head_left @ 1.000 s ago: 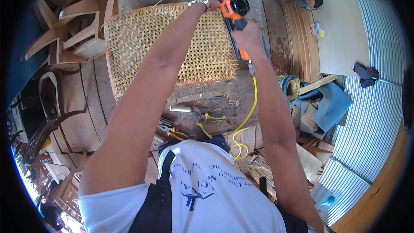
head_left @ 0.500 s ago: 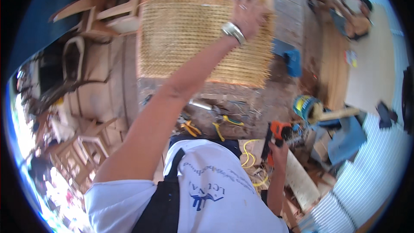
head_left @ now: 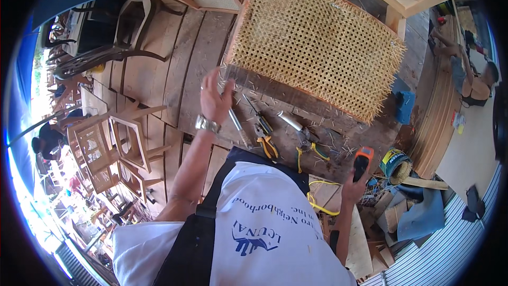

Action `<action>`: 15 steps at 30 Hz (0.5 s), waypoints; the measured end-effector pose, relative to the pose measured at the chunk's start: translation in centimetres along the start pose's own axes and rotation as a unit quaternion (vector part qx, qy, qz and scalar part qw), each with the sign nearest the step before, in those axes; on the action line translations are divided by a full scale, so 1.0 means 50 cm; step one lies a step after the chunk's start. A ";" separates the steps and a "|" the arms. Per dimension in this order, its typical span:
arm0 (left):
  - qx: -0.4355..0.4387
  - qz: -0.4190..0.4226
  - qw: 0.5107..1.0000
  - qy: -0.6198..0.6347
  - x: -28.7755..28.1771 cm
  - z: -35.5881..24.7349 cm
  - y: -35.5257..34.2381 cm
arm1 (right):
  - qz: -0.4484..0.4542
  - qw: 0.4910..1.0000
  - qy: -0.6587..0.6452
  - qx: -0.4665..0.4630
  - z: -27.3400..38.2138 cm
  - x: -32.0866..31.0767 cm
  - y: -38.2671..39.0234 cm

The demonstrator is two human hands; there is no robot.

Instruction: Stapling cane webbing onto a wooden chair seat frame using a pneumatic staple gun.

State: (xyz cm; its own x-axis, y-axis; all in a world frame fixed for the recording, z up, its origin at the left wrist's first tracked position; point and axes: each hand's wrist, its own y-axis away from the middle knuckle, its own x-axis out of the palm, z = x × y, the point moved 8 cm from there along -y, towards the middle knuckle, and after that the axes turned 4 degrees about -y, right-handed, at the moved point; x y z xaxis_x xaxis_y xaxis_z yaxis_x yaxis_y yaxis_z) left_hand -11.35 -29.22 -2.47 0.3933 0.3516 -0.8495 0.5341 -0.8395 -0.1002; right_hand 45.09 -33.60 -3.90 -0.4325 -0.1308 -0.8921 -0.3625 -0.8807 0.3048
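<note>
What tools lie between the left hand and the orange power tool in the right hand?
Going right from the left hand, the head view shows a slim silver tool, a dark-handled tool, orange-handled pliers, a pale-handled tool and yellow-handled pliers.

- Woven cane panel (head_left: 312, 42): straw yellow, a regular lattice of small dark holes, orange-brown along the edge
- Nail gun (head_left: 363, 161): orange and black
- Pliers (head_left: 268, 148): orange grips
- Pincers (head_left: 320, 151): yellow handles with dark patches
- Air hose (head_left: 328, 212): bright yellow
- T-shirt (head_left: 264, 233): white, dark blue print
- Shoulder strap (head_left: 185, 249): black
- Wristwatch (head_left: 207, 123): silver
- Floorboards (head_left: 209, 37): greyish brown, dark seam lines
- Corrugated sheeting (head_left: 450, 254): pale silver-blue, striped with ridges
</note>
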 end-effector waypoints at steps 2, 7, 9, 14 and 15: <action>-0.060 -0.033 0.994 0.085 0.004 0.073 -0.053 | -0.004 0.999 0.021 -0.041 0.033 0.033 -0.014; -0.127 -0.003 0.960 0.249 0.069 0.113 -0.188 | -0.007 0.991 0.090 -0.100 0.008 0.124 -0.009; -0.105 0.010 0.963 0.248 0.086 0.095 -0.230 | 0.008 0.990 0.124 -0.074 0.012 0.137 0.003; -0.079 0.092 0.948 0.293 0.142 0.021 -0.288 | 0.033 0.994 0.094 -0.037 -0.006 0.160 0.004; -0.076 0.099 0.947 0.295 0.148 0.024 -0.284 | 0.030 0.995 0.095 -0.030 -0.011 0.160 0.010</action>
State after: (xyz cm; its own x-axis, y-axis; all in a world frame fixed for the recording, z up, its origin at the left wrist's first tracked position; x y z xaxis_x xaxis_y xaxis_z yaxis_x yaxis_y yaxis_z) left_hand -16.90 -15.20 -7.97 0.8231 0.4011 -0.4019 0.4900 -0.8595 0.1457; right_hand 41.90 -35.34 -11.04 -0.2861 -0.2635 -0.9213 -0.2882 -0.8933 0.3450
